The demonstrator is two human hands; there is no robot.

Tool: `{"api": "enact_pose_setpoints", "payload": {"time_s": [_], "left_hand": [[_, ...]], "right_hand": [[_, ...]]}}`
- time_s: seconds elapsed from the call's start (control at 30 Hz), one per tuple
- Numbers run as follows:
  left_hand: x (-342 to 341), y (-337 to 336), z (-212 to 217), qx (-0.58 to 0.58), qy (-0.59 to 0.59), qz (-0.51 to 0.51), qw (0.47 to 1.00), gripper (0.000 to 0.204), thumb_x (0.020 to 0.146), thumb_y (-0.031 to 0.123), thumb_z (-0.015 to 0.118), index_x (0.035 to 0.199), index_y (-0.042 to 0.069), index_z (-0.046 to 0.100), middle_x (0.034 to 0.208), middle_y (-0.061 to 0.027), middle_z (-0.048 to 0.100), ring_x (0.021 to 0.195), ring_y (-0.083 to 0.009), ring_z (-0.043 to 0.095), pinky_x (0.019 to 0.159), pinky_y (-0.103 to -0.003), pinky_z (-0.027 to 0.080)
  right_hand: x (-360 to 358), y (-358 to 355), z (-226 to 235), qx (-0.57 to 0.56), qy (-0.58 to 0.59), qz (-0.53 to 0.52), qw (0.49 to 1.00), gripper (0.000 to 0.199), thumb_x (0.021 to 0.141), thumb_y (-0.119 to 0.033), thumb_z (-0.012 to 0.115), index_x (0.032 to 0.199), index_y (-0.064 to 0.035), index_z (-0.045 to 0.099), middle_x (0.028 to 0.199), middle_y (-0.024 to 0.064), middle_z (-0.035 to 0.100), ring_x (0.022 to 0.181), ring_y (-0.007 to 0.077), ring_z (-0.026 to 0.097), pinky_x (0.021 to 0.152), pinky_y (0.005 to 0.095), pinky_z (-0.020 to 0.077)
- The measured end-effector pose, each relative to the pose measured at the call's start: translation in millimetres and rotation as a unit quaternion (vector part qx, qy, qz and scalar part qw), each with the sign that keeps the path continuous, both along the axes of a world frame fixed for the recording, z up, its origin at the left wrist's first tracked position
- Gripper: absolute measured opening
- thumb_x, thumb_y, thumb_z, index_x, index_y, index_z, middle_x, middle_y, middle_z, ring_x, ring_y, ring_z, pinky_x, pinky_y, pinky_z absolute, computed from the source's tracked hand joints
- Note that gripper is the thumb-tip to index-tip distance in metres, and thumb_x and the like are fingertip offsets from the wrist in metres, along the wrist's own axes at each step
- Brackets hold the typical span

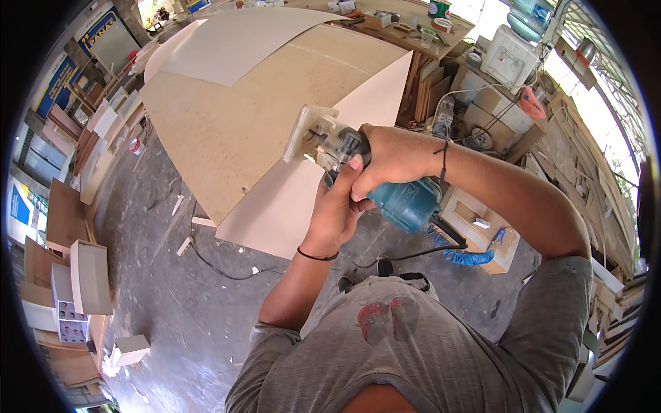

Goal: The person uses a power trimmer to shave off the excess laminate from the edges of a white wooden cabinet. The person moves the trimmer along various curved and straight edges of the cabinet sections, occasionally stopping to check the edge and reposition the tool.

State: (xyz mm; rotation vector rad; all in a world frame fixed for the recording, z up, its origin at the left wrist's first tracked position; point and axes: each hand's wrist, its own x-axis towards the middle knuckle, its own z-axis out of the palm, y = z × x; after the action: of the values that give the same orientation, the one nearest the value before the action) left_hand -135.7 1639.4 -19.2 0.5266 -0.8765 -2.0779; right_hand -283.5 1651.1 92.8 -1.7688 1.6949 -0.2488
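A teal trim router point(406, 206) with a clear plastic base point(310, 138) is held up in front of me, tilted on its side so the base points up and to the left. My right hand point(392, 157) wraps over it near the base. From below, my left hand point(336, 206) grips it too, with the thumb up against the router's black collar. Whether a bit sits in the router I cannot make out. Under and beyond the tool lies a large tan board point(275, 117), with a pale pinkish sheet point(275, 206) showing beneath its near edge.
A white sheet point(227, 55) curves over the board's far side. A power cord point(227, 275) and wood scraps lie on the grey floor point(165, 289). To the right are a blue coiled hose point(468, 257), a wooden box point(506, 255) and a water dispenser point(508, 58). Cabinets point(89, 279) stand left.
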Motion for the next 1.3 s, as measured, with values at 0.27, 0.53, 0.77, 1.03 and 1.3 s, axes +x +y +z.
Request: {"api": "enact_pose_setpoints", "payload": {"time_s": [0.27,0.53,0.77,1.03,1.3], "left_hand": [[-3.3,-4.4,-3.1,-0.047,-0.036,0.002,0.998,0.047,0.097,0.044,0.058,0.126,0.009,0.052,0.105,-0.0043,0.067,0.084,-0.0115,0.069,0.064,-0.027,0.061],[-5.2,-5.1,-5.9,-0.048,-0.041,0.004,0.998,0.046,0.097,0.045,0.059,0.126,0.010,0.053,0.105,-0.0037,0.067,0.083,-0.0105,0.069,0.063,-0.026,0.060],[-5.9,-4.9,-2.2,-0.057,-0.038,-0.014,0.998,0.045,0.097,0.045,0.058,0.127,0.011,0.051,0.104,-0.0024,0.066,0.083,-0.0101,0.068,0.064,-0.026,0.060],[-9.6,-6.3,-2.2,-0.050,-0.034,-0.009,0.998,0.040,0.098,0.042,0.058,0.126,0.013,0.051,0.104,-0.0018,0.066,0.083,-0.0098,0.068,0.064,-0.026,0.060],[-12.9,-6.4,0.9,-0.051,-0.049,0.000,0.997,0.039,0.098,0.042,0.057,0.125,0.014,0.052,0.103,-0.0015,0.067,0.084,-0.0092,0.067,0.063,-0.025,0.059]], "right_hand": [[-3.6,-3.3,-2.2,0.004,-0.021,-0.003,1.000,0.084,0.056,-0.039,0.083,0.114,0.0141,0.053,0.096,0.0241,0.069,0.084,0.0284,0.070,0.074,0.0333,0.0561],[-5.5,-3.2,0.9,0.012,-0.013,-0.001,1.000,0.086,0.056,-0.039,0.083,0.116,0.0135,0.052,0.098,0.0239,0.068,0.084,0.0285,0.070,0.075,0.0334,0.0563],[-10.6,-7.0,-3.7,0.019,-0.023,0.006,1.000,0.087,0.056,-0.040,0.083,0.117,0.0140,0.052,0.099,0.0246,0.068,0.087,0.0291,0.069,0.078,0.0337,0.0557],[-13.2,-9.7,-5.9,0.003,-0.004,0.008,1.000,0.088,0.056,-0.041,0.083,0.116,0.0146,0.052,0.100,0.0253,0.068,0.088,0.0291,0.069,0.078,0.0339,0.0557],[-17.2,-12.1,-5.3,0.000,-0.009,0.016,1.000,0.087,0.056,-0.041,0.083,0.116,0.0146,0.052,0.100,0.0253,0.068,0.087,0.0289,0.070,0.077,0.0337,0.0563]]}}
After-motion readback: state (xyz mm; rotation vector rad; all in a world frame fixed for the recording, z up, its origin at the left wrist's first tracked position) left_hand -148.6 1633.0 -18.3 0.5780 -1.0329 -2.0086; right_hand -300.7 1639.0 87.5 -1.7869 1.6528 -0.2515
